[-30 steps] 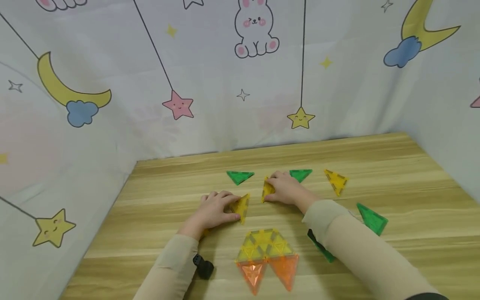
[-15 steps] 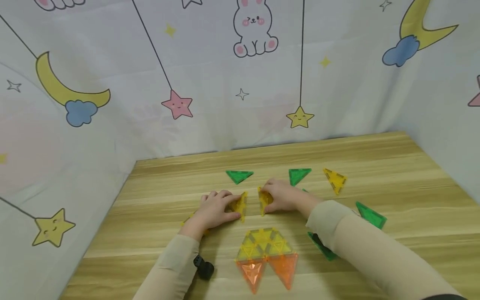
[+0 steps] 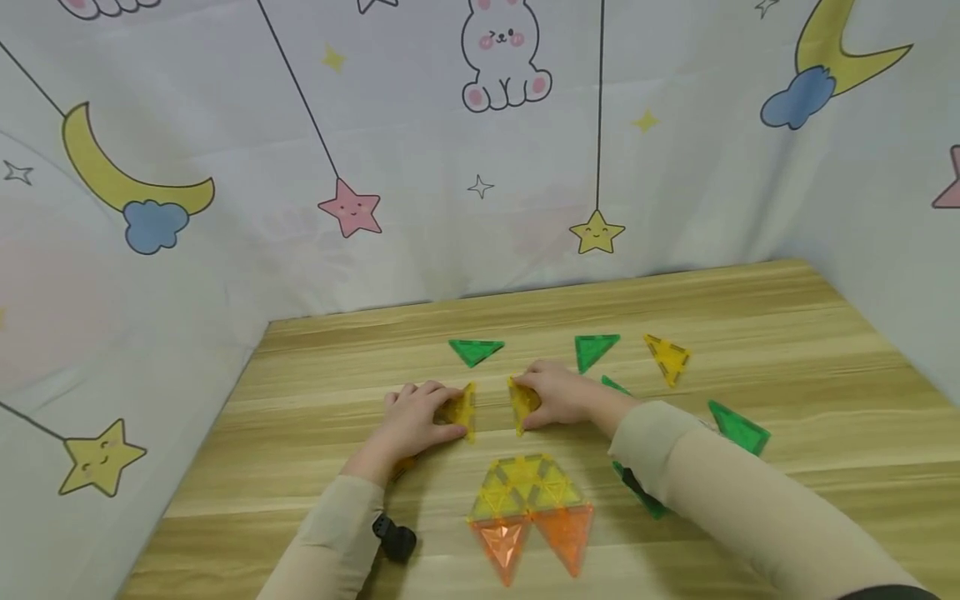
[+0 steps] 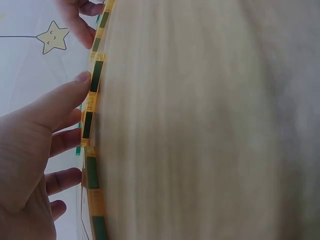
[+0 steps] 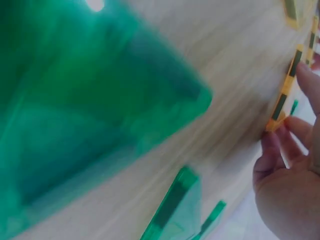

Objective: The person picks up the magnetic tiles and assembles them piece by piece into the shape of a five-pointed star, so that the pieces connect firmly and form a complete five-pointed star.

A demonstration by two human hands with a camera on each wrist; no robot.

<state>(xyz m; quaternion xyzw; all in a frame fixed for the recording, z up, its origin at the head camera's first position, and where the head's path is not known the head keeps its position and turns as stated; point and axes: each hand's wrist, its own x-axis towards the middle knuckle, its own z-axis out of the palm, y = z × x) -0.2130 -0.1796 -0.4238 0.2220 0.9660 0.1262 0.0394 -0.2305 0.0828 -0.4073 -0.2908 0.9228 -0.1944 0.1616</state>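
Observation:
My left hand [image 3: 416, 423] pinches a yellow triangular magnetic tile [image 3: 463, 412] by its edges, thumb at the near corner. Facing it across a small gap, a second yellow triangular tile [image 3: 522, 407] is held between the thumb and fingers of my right hand [image 3: 561, 395]. Both tiles are on or just above the wooden table; which one, I cannot tell. In the left wrist view the left hand's tile [image 4: 91, 100] shows edge-on. The right wrist view shows the right hand's tile [image 5: 286, 90] edge-on too. Nearer me lies a flat shape of joined yellow tiles [image 3: 525, 485] and two orange triangles [image 3: 566, 533].
Green triangular tiles lie at the back [image 3: 476, 351], beside it [image 3: 595, 350] and at right [image 3: 738, 429]. Another green tile [image 3: 652, 500] is partly under my right sleeve. A yellow tile [image 3: 667, 358] lies back right; an orange-yellow tile [image 3: 402, 467] shows behind my left wrist.
My right hand has drawn its tile nearer to me and slightly left. The left hand, with its tile, has shifted a little to the left. The joined tiles have stayed put.

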